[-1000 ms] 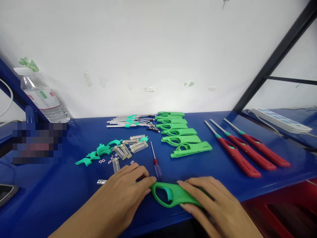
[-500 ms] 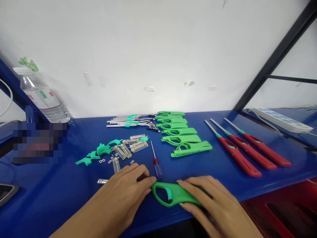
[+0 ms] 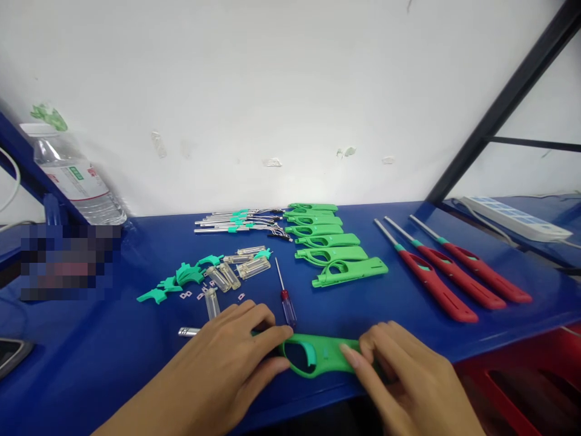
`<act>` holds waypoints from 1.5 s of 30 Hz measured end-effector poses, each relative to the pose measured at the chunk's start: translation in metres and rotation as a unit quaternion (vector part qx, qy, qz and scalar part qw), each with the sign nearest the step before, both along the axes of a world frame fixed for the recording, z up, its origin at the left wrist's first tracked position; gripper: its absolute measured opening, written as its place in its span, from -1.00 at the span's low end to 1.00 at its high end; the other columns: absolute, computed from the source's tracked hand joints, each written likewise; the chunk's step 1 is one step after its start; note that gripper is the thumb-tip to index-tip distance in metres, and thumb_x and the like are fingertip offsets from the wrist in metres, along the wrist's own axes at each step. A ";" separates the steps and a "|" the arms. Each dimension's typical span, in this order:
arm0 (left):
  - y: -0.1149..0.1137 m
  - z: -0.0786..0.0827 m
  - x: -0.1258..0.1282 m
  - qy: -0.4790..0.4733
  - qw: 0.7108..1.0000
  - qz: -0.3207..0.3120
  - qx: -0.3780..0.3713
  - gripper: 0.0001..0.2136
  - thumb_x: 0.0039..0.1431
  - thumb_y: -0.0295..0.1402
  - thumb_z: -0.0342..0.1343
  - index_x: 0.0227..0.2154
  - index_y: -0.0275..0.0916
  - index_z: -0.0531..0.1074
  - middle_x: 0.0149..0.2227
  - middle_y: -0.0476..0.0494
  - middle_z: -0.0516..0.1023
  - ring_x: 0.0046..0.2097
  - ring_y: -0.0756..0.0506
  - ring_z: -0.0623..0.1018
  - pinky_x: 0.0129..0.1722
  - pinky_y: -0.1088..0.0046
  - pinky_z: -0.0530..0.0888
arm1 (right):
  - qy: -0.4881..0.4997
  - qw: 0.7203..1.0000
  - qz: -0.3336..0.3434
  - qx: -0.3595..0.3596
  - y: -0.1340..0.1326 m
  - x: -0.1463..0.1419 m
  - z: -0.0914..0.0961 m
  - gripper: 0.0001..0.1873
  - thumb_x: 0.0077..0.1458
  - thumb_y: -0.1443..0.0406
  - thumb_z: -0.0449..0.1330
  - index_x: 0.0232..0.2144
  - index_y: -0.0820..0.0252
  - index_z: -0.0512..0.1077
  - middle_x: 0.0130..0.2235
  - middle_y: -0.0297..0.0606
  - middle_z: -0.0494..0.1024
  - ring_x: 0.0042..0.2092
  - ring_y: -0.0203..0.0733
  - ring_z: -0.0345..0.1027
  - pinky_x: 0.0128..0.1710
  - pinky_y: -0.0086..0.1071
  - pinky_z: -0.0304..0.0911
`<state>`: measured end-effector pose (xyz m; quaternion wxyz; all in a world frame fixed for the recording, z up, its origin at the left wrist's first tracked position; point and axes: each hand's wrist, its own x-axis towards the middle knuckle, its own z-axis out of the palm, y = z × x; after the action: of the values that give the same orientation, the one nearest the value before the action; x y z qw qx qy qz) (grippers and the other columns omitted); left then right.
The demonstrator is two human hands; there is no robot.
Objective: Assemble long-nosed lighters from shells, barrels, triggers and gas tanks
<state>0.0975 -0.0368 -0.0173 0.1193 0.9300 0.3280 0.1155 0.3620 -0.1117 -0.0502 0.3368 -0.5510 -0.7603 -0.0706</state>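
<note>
A green lighter casing (image 3: pixel 324 357) with a teal trigger (image 3: pixel 310 355) in its oval opening lies across the front of the blue table. My left hand (image 3: pixel 240 351) pinches its front end between thumb and fingers. A metal tube end (image 3: pixel 188 332) pokes out to the left from under that hand. Around the handle end, my right hand (image 3: pixel 399 369) is closed, thumb on top and fingers curled behind. Just beyond the casing lies a screwdriver (image 3: pixel 287 307) with a clear and red handle. The casing's far right end is hidden by my right hand.
Green casing halves (image 3: pixel 338 254) lie in a column at the back, beside metal tubes with wires (image 3: pixel 222 229). Teal triggers (image 3: pixel 188 274) and clear fuel tanks (image 3: pixel 253 267) are left of centre. Red finished lighters (image 3: pixel 438 284) lie right. A water bottle (image 3: pixel 84 181) stands at left.
My right hand has curled its fingers around the casing's handle, its thumb now pressing on top. My left thumb and fingers have slid slightly right over the front end.
</note>
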 end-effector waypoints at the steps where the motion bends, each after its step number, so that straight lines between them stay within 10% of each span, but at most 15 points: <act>1: 0.001 0.001 0.002 0.010 1.000 -0.002 -0.008 -0.75 0.43 -0.40 0.22 0.09 -0.02 0.53 -0.04 -0.07 0.58 -0.04 -0.24 0.63 0.01 0.12 0.59 | -0.004 1.000 -0.005 -0.008 0.001 -0.001 -0.001 -0.59 0.52 0.15 0.05 -0.44 0.04 0.25 -0.49 -0.41 0.41 -0.50 -0.27 0.35 -0.52 -0.38 0.21; 13: 0.005 -0.007 0.002 -0.032 0.999 -0.011 0.016 -0.72 0.39 -0.53 0.21 0.01 -0.01 0.59 -0.06 -0.02 0.58 -0.06 -0.13 0.59 -0.09 0.39 0.51 | -0.032 0.998 0.001 -0.060 0.002 0.000 -0.005 -0.60 0.52 0.20 0.01 -0.44 0.05 0.28 -0.44 -0.38 0.43 -0.45 -0.23 0.39 -0.45 -0.38 0.23; 22: 0.004 -0.028 0.003 -0.021 0.984 -0.010 0.176 -0.71 0.45 -0.52 0.05 0.03 -0.09 0.58 -0.25 -0.06 0.55 -0.27 -0.11 0.51 -0.23 0.39 0.45 | -0.005 0.997 0.023 -0.077 0.006 -0.003 -0.002 -0.62 0.48 0.26 0.06 -0.46 0.06 0.25 -0.48 -0.44 0.40 -0.51 -0.31 0.34 -0.48 -0.41 0.15; 45: 0.001 -0.018 0.002 -0.008 0.995 -0.007 0.104 -0.51 0.33 -0.65 -0.07 0.08 -0.07 0.61 -0.18 -0.14 0.61 -0.22 -0.16 0.57 -0.20 0.34 0.55 | 0.052 0.995 0.020 -0.085 0.011 -0.001 -0.008 -0.61 0.39 0.29 0.15 -0.50 0.08 0.16 -0.53 -0.49 0.32 -0.54 -0.37 0.21 -0.50 -0.46 0.08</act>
<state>0.0994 -0.0357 -0.0352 0.0253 0.9388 0.3065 0.1554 0.3611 -0.1007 -0.0577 0.3292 -0.5653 -0.7558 0.0299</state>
